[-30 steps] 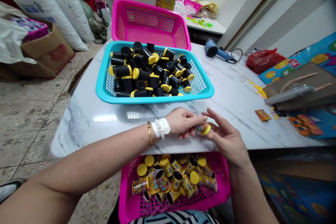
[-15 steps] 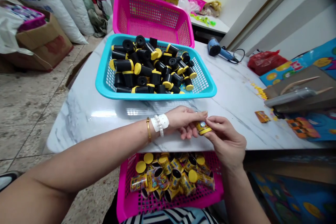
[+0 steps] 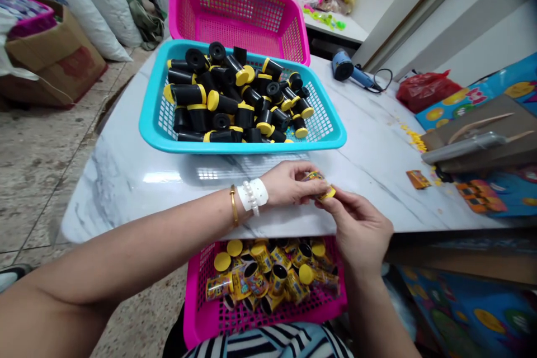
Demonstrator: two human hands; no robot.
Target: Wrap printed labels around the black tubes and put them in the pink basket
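Over the near edge of the marble table [image 3: 126,179], my left hand [image 3: 289,183] and my right hand [image 3: 361,229] both pinch one small tube with a yellow cap and a colourful label [image 3: 321,187]. My left fingers wrap its body; my right fingertips press at its capped end. Behind them a turquoise basket [image 3: 155,134] is filled with several black tubes with yellow caps [image 3: 226,103]. In my lap a pink basket [image 3: 201,319] carries several labelled tubes [image 3: 268,277].
An empty pink basket [image 3: 235,11] stands behind the turquoise one. A blue heat gun with cord [image 3: 348,70] lies at the back right, beside a red bag [image 3: 423,89]. Sticker sheets and a tray with tools [image 3: 474,145] fill the right side. Sacks and a cardboard box [image 3: 54,61] sit on the floor at left.
Both hands have shifted slightly left and back with the tube. My right hand, with fingers loosely spread a second ago, has closed its fingertips onto the capped end.
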